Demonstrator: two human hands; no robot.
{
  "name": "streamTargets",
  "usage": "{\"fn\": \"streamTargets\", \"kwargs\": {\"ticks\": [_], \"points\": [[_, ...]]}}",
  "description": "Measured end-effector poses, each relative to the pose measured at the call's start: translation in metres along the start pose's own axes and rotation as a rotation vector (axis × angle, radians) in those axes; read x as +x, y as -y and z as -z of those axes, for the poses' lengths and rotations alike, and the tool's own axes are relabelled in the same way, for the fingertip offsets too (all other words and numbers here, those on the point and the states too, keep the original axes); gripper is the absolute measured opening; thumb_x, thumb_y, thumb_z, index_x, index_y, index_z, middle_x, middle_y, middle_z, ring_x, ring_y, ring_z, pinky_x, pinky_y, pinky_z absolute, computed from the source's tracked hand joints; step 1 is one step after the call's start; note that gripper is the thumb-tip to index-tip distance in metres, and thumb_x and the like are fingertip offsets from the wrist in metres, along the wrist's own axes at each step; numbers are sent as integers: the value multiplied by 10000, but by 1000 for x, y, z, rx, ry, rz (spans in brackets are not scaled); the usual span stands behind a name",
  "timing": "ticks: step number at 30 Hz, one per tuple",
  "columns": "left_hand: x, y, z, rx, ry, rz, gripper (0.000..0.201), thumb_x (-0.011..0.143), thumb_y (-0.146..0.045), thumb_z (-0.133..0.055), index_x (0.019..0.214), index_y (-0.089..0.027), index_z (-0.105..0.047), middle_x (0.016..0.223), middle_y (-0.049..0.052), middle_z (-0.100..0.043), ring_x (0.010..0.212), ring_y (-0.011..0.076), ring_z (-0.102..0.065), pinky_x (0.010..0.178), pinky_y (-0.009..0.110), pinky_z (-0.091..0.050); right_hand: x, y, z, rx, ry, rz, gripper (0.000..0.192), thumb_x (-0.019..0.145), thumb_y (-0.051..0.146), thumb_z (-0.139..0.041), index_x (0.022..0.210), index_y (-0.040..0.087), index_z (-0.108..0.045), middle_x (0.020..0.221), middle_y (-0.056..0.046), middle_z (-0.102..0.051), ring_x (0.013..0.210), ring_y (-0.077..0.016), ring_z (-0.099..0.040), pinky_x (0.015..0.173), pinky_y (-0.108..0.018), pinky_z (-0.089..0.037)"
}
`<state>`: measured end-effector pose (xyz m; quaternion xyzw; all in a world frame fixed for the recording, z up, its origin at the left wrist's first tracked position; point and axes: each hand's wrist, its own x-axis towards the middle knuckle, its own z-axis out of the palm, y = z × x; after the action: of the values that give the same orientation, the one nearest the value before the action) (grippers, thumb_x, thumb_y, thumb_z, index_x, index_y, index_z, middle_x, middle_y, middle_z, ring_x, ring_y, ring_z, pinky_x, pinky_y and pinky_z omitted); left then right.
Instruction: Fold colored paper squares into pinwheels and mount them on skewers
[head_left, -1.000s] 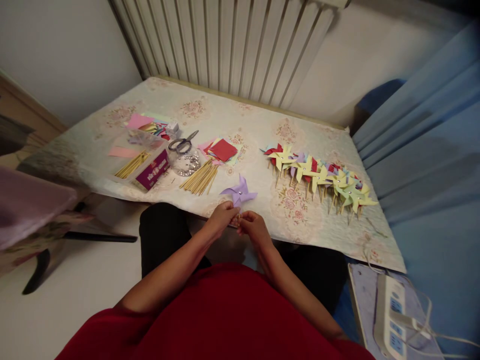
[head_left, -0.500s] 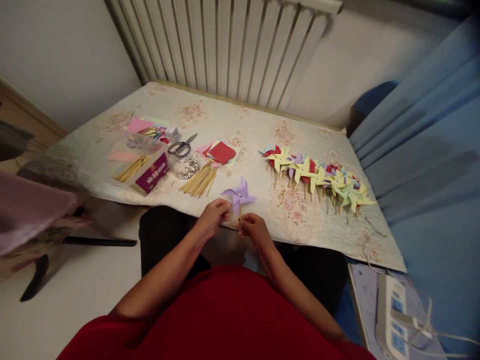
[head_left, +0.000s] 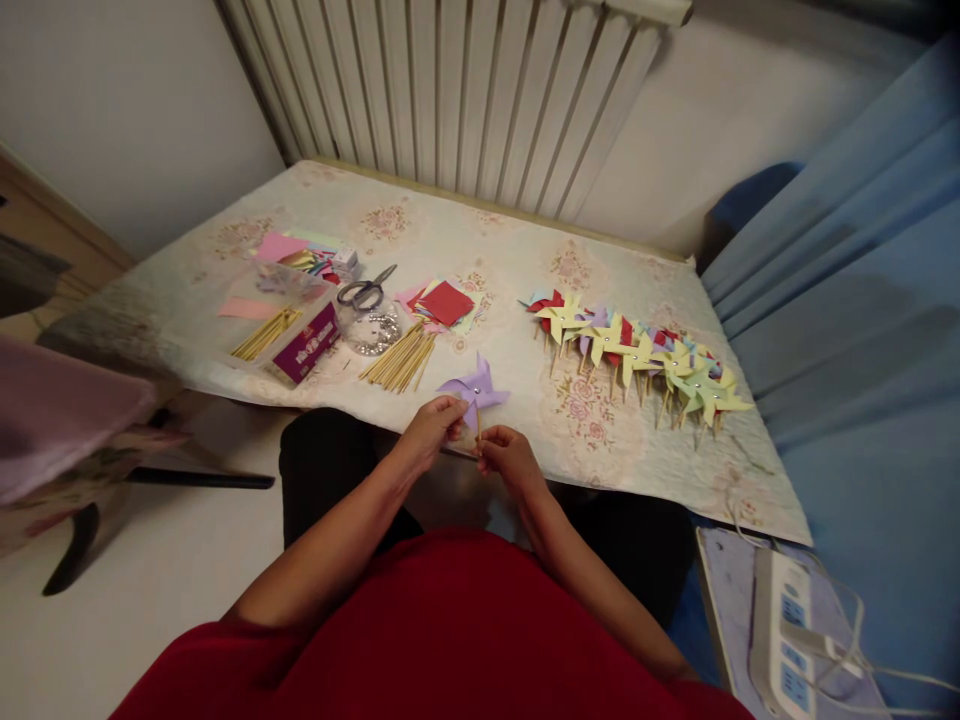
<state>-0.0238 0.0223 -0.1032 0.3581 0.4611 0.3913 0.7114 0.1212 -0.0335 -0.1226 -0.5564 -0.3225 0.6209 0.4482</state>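
A purple paper pinwheel (head_left: 484,385) with a silvery pin at its centre stands just above the near edge of the table. My right hand (head_left: 511,455) pinches its thin wooden stick (head_left: 478,425) below the blades. The thumb and forefinger of my left hand (head_left: 433,428) are closed at the lower left blade; its other fingers curl underneath. Beyond my hands lie a bundle of wooden sticks (head_left: 397,360) and a stack of coloured paper squares (head_left: 448,302), a red one on top. Several finished pinwheels (head_left: 637,355) lie in a row at the right.
Left of the sticks are a clear round tub of small metal pins (head_left: 373,330), black-handled scissors (head_left: 364,293) and a purple-labelled box (head_left: 304,345) with sticks. Paper pieces (head_left: 281,248) fill a clear container behind. A power strip (head_left: 784,630) sits at lower right, below the tabletop.
The purple pinwheel has turned and shifted slightly left. My left fingertips have moved a little up and right onto its blade. My right hand keeps its pinch on the stick.
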Motion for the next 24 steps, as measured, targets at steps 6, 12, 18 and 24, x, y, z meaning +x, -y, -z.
{"fn": "streamTargets", "kwargs": {"ticks": [6, 12, 18, 24], "points": [[0, -1, -2, 56, 14, -7, 335, 700, -408, -716, 691, -171, -479, 535, -55, -486, 455, 56, -429, 495, 192, -335, 1, 0, -1, -15, 13, -5, 174, 617, 287, -674, 731, 187, -588, 609, 25, -640, 425, -99, -540, 438, -231, -426], [-1, -2, -5, 50, 7, 15, 315, 702, -361, -692, 653, -186, -435, 509, -51, -483, 436, 61, -423, 476, 193, -328, 1, -2, 0, -40, 25, -5, 174, 631, 298, -671, 732, 197, -573, 616, 25, -643, 431, -103, -541, 446, -236, -424], [-2, -1, -7, 76, -24, 23, 284, 716, -330, -664, 653, -190, -426, 504, -53, -477, 425, 62, -431, 470, 195, -345, 1, -2, -1, -38, 23, 3, 182, 629, 296, -664, 752, 196, -575, 611, 30, -638, 425, -106, -546, 450, -239, -433], [-4, 3, -12, 80, -21, 6, 265, 735, -333, -656, 669, -186, -446, 514, -48, -489, 431, 66, -448, 472, 198, -362, 1, -4, 0, -38, 28, 6, 166, 633, 292, -653, 746, 200, -572, 624, 28, -650, 439, -110, -552, 457, -243, -435]]}}
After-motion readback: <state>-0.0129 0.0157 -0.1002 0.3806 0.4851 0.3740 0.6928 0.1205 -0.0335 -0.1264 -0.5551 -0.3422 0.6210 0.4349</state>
